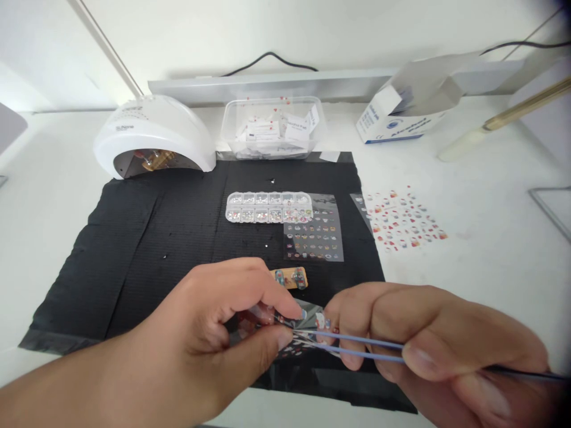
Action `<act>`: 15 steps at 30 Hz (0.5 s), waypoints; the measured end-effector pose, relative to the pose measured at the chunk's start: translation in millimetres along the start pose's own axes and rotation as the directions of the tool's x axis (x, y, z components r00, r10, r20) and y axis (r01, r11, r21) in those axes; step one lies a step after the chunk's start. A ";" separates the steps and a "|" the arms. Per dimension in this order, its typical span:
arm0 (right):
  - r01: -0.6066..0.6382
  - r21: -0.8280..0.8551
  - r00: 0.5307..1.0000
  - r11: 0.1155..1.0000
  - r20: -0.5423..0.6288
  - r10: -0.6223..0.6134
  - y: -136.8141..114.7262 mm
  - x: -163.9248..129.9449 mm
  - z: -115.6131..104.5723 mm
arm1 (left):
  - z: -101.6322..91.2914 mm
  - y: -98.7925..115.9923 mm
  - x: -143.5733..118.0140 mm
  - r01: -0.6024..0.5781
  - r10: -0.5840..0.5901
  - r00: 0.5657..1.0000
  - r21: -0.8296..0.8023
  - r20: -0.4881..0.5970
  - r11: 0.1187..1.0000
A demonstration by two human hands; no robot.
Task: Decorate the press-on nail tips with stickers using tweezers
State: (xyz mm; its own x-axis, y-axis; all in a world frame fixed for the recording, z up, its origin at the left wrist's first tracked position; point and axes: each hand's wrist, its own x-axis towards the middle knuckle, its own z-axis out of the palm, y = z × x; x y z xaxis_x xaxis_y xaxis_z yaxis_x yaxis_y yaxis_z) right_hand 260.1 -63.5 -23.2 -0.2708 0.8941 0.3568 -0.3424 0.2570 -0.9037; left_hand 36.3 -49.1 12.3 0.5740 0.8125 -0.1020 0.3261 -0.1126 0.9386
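My left hand (232,327) pinches a clear sticker sheet (307,315) with small printed figures, thumb and forefinger at its edge. In my right hand (428,339) is a pair of blue tweezers (370,348), gripped between thumb and fingers. The tweezers' tips reach the sheet beside my left thumb; whether they hold a sticker is too small to tell. Just beyond my left fingers lies a small wooden block (288,279) bearing glossy decorated pieces that look like nail tips. My left hand covers part of the block and sheet.
Ahead on the black mat (187,238) lie a clear compartment case of rhinestones (263,208) and another sticker sheet (314,238). A white nail lamp (156,131), a plastic tub of packets (272,128) and an alcohol pad box (401,119) stand behind. More stickers (404,220) lie right.
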 end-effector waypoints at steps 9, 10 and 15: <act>-0.027 0.022 0.999 0.999 -0.029 0.028 3.7 -5.7 -2.3 | 0.9 0.2 -2.7 0.115 -0.111 0.993 -0.148 0.036 0.982; -0.026 0.025 0.999 0.999 -0.033 0.026 4.0 -5.7 -2.3 | 1.3 0.5 -2.5 0.147 -0.141 0.989 -0.181 0.044 0.972; 0.006 0.012 0.999 1.000 -0.046 -0.005 3.8 -5.1 -1.1 | 3.0 2.4 -2.7 0.239 -0.230 0.971 -0.257 0.064 0.936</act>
State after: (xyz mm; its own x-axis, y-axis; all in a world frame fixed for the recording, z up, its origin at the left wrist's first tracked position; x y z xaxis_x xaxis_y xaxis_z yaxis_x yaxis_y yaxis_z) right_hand 261.2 -66.6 -28.7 -0.2273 0.9087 0.3500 -0.3545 0.2576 -0.8989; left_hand 37.8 -53.2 13.9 0.5301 0.7785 -0.3361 0.2496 0.2355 0.9393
